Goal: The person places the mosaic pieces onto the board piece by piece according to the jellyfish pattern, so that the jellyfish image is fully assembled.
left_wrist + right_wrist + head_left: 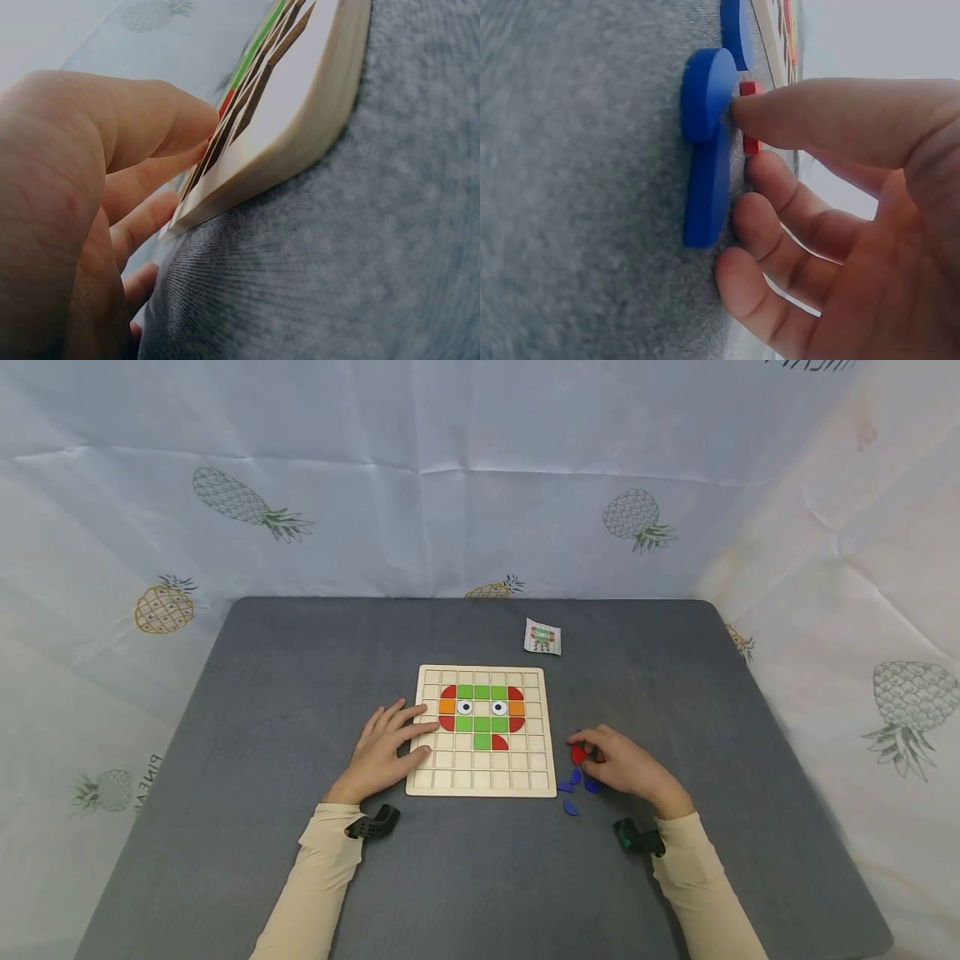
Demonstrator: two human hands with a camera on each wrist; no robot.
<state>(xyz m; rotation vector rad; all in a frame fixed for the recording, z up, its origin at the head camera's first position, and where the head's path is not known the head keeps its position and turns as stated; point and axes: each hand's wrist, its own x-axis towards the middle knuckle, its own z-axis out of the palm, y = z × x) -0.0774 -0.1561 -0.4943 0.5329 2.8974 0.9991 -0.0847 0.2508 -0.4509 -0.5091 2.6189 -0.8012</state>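
Note:
A square wooden grid board point(487, 783) carries green, red and orange pieces and two eye pieces point(465, 707). My left hand point(382, 752) rests on its left edge, fingers spread; in the left wrist view the thumb point(169, 120) lies along the board's rim point(300, 154). Right of the board, my right hand point(618, 764) is low over the table, thumb and index finger around a red piece point(577, 755). In the right wrist view the thumb covers part of that red piece point(751, 142), and the index fingertip is hidden. Blue pieces point(709, 187) lie beside the fingers.
Several blue pieces point(571, 807) lie loose by the board's lower right corner. A small printed card point(542, 637) sits behind the board. The grey table point(300, 652) meets a pineapple-print cloth point(450, 527) at the back.

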